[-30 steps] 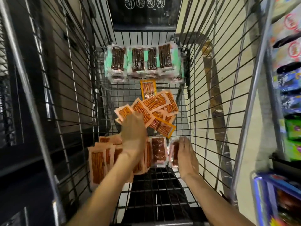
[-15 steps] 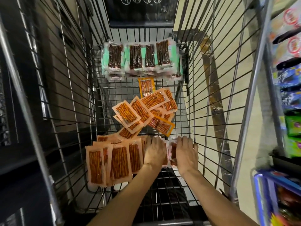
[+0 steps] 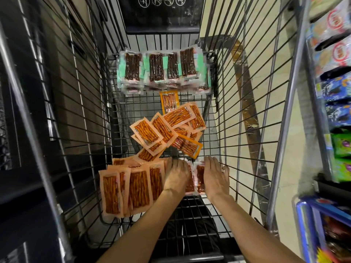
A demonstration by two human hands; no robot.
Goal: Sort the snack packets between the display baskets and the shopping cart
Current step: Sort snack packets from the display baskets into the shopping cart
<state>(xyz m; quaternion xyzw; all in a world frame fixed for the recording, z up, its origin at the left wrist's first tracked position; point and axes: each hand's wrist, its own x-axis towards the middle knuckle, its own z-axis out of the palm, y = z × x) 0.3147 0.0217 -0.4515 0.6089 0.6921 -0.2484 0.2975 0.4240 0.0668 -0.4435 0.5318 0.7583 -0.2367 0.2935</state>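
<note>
The shopping cart [image 3: 79, 103] fills the view, its wire wall rising on the left. On its floor at the near left, a row of peach packets [image 3: 136, 188] of orange sticks lies overlapped side by side. Beyond them, in the middle, a loose pile of orange packets [image 3: 171, 128] lies criss-crossed, and at the far end green-edged packets [image 3: 157, 68] of dark sticks lie in a row. The left hand [image 3: 176, 177] lies palm down, fingers straight and together, over the right end of the peach row and the red packets [image 3: 199, 177]. The right hand [image 3: 215, 177] rests flat on those red packets' right side, thumb spread toward the wire. Shelves of goods [image 3: 334, 82] stand at the right.
</note>
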